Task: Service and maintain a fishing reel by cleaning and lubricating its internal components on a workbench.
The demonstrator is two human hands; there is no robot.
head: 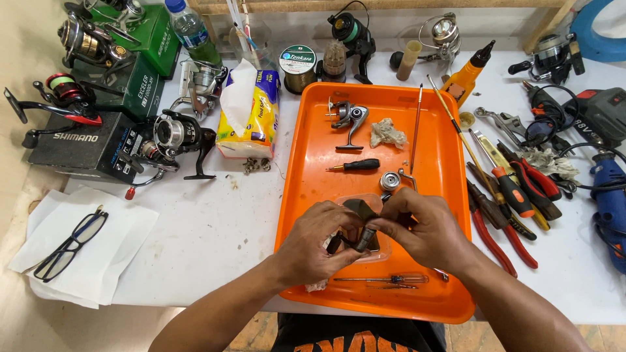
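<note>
1. Dark reel part (362, 225), small and blocky: held between both my hands, low over the near middle of the orange tray (313, 163).
2. Left hand (317, 242): forearm comes in from the lower left, wrist bent inward. Fingers curled narrow, thumb and forefinger pinched on the left side of the part.
3. Right hand (424, 229): forearm comes in from the lower right, knuckles up. Fingers closed tight on the part's top and right side; fingertips of both hands nearly meet.
4. Just under the hands, a clear shallow dish (385, 251) on the tray; what it holds is mostly hidden.
5. Near edge of the tray: a thin screwdriver (385, 279) with a clear handle, lying crosswise.
6. Farther up the tray: a small silver spool (390, 180), a black-handled driver (355, 165), a bare reel frame (349, 120), a crumpled rag (388, 133).
7. Right of the tray, on the white table (215, 228): red-handled pliers (502, 234) among other tools.
8. Left: tissue pack (251, 114), fishing reels (173, 140) on boxes, glasses (68, 244) on paper.
</note>
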